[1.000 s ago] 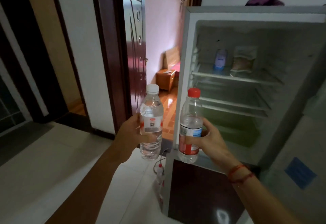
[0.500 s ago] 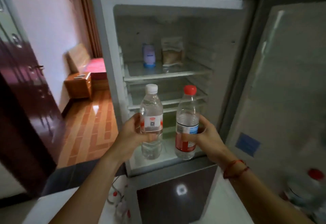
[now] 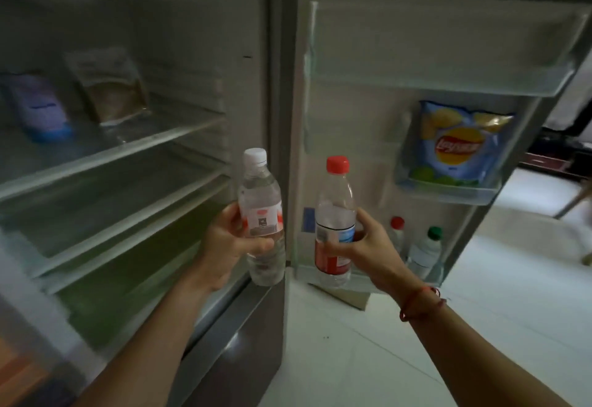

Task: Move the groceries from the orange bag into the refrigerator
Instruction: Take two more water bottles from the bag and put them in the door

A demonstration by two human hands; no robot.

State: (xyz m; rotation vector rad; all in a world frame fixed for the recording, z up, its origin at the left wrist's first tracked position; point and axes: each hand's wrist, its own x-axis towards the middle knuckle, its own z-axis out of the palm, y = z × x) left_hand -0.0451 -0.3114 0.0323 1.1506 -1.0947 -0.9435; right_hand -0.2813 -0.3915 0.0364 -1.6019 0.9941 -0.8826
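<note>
1. Purple-and-blue packet (image 3: 38, 108): upper left of the frame, standing on the top shelf (image 3: 134, 145) of the open refrigerator (image 3: 192, 38); blurred.
2. Clear pouch (image 3: 112, 89) with brownish contents: same shelf, just right of the packet, leaning back.
3. Green-tinted drawer (image 3: 105, 281): lower left, beneath two bare shelves.
4. Left hand (image 3: 229, 246): centre of the frame, fingers wrapped round the lower half of the white-capped bottle (image 3: 259, 188). The bottle is upright and held in the air in front of the cabinet's right edge, on no shelf.
5. Right hand (image 3: 368, 246): apart from the left hand, clamped round the label of the red-capped bottle (image 3: 335, 195). This bottle is upright, beside the first without touching it, in front of the open door (image 3: 352, 118). A red string bracelet (image 3: 419, 302) sits on the wrist.
6. Chip bag (image 3: 455, 143): right of centre, upright in the middle door bin (image 3: 448, 193).
7. Small red-capped bottle (image 3: 397, 230) and green-capped bottle (image 3: 427, 249): lower door bin, side by side.
</note>
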